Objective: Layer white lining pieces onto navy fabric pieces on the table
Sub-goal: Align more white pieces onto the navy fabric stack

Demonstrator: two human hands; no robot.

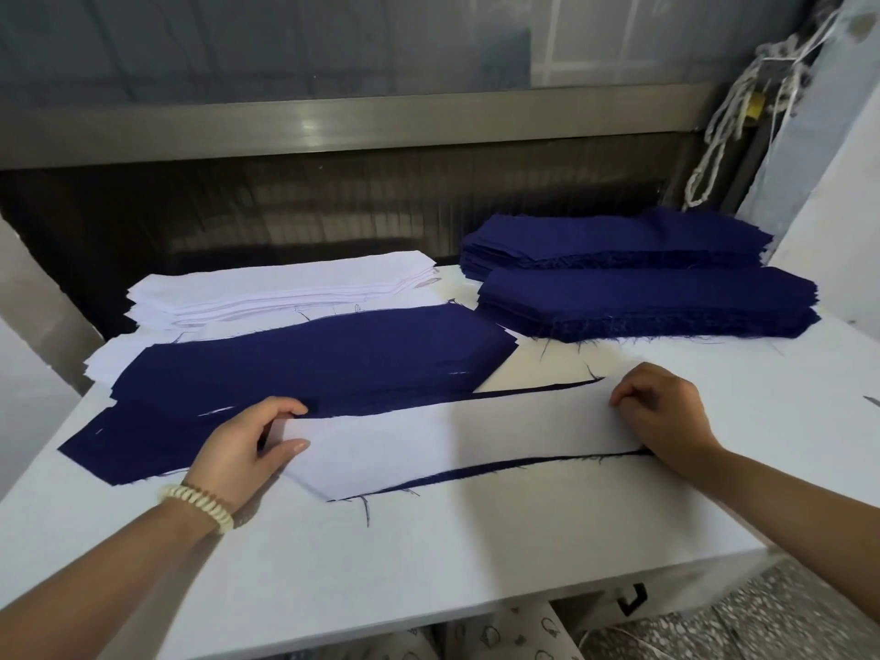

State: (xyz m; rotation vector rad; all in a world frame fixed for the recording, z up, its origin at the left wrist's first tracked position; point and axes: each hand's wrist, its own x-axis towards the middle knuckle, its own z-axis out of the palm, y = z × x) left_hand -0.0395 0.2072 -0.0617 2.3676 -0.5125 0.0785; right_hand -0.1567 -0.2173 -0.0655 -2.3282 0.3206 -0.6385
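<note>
White lining (457, 445) lay over a navy piece (443, 478); my left hand (247, 445) and right hand (662, 412) each gripped an end, probably to square the edges.

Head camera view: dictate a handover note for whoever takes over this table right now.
Left hand pinches the left end of the flat white lining piece; right hand holds its right end.
It lies on a long navy fabric piece, whose navy edges show above and below.
Spread navy pieces overlap at left, with the white lining stack behind.
Two thick navy fabric stacks back right remain to layer.
</note>
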